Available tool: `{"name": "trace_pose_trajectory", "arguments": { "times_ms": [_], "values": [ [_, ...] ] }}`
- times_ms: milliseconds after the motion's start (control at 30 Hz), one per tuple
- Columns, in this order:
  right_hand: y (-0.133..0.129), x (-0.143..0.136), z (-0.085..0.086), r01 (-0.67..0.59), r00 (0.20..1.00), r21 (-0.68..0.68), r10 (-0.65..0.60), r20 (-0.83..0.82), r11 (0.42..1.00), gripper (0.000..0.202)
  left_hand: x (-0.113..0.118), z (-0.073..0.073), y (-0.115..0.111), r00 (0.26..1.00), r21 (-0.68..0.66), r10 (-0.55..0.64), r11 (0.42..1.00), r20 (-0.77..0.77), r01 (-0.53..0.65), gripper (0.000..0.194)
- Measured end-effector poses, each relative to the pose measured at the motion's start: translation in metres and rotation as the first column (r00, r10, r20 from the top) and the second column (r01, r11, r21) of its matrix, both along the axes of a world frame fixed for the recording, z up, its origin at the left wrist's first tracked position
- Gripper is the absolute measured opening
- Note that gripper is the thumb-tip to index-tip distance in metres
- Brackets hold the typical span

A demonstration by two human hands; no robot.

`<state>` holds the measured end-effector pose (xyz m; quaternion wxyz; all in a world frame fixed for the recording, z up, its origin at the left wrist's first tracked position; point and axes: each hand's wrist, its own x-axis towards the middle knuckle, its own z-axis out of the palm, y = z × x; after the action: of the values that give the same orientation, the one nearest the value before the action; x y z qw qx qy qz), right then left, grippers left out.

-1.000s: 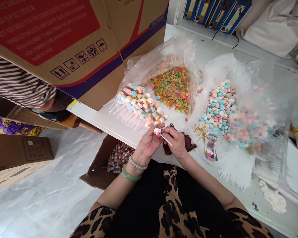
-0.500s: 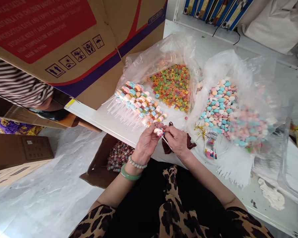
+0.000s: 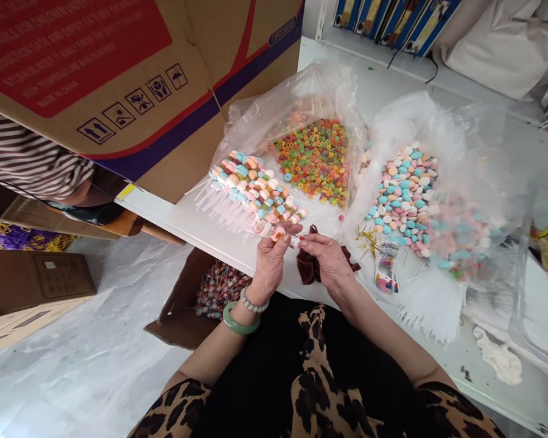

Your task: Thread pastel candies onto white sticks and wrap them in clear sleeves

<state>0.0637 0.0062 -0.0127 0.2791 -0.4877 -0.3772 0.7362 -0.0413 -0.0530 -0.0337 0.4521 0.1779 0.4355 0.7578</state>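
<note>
Between my two hands lies a candy skewer [image 3: 277, 232] in a printed clear wrapper, held level above the table edge. My left hand [image 3: 269, 264] is closed, its thumb and fingers gripping the candy part. At the skewer's right end, my right hand [image 3: 329, 258] pinches with thumb and forefinger; its other fingers are partly hidden. Just beyond the hands is a row of candy skewers [image 3: 258, 185] on white sticks. A dark brown cloth [image 3: 307, 267] lies beside my right hand. Further right are gold twist ties [image 3: 369, 241] and printed wrappers [image 3: 386, 267].
Ring-shaped candies [image 3: 313, 158] and pastel oval candies [image 3: 406, 194] spill from clear bags. White sticks [image 3: 432, 307] lie at the right. A large carton [image 3: 164, 140] stands at the left, with a person's striped sleeve [image 3: 27, 155] behind. Below the table edge, an open box [image 3: 176, 310] holds wrapped skewers.
The skewer has turned from slanting down toward me to lying level, its candy part now pointing left. My right hand has shifted slightly right and its fingers have straightened.
</note>
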Motion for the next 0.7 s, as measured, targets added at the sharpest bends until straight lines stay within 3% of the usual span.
{"name": "trace_pose_trajectory", "arguments": {
  "times_ms": [100,267,367,433,500,600,700],
  "values": [
    [0.001,-0.001,-0.003,0.061,0.998,-0.082,-0.063,-0.024,0.995,0.022,0.0,-0.005,0.001,1.0,-0.025,-0.002,1.0,-0.026,0.001,0.032],
    [0.002,0.001,-0.012,-0.015,0.999,-0.181,0.009,-0.036,0.983,0.021,-0.001,-0.01,0.003,0.997,-0.043,-0.019,0.999,0.078,0.022,0.029],
    [-0.001,-0.002,-0.018,0.035,0.999,-0.053,-0.035,-0.005,0.998,0.019,0.003,-0.014,0.003,0.999,-0.08,0.031,0.996,0.011,-0.03,0.023],
    [-0.003,-0.003,-0.021,0.093,0.994,0.139,-0.1,0.045,0.986,0.018,0.007,-0.018,0.001,0.992,-0.112,0.093,0.988,-0.082,-0.102,0.02],
    [-0.003,-0.003,-0.023,0.076,0.988,0.297,-0.112,0.107,0.952,0.016,0.01,-0.021,-0.001,0.974,-0.129,0.15,0.977,-0.168,-0.172,0.018],
    [0.001,0.0,-0.025,-0.02,0.982,0.366,-0.05,0.18,0.93,0.015,0.011,-0.028,-0.001,0.969,-0.133,0.162,0.973,-0.186,-0.188,0.021],
    [0.005,0.002,-0.027,-0.034,0.976,0.379,-0.05,0.211,0.925,0.016,0.007,-0.036,0.002,0.99,-0.186,0.103,0.975,-0.098,-0.12,0.024]
  ]
}}
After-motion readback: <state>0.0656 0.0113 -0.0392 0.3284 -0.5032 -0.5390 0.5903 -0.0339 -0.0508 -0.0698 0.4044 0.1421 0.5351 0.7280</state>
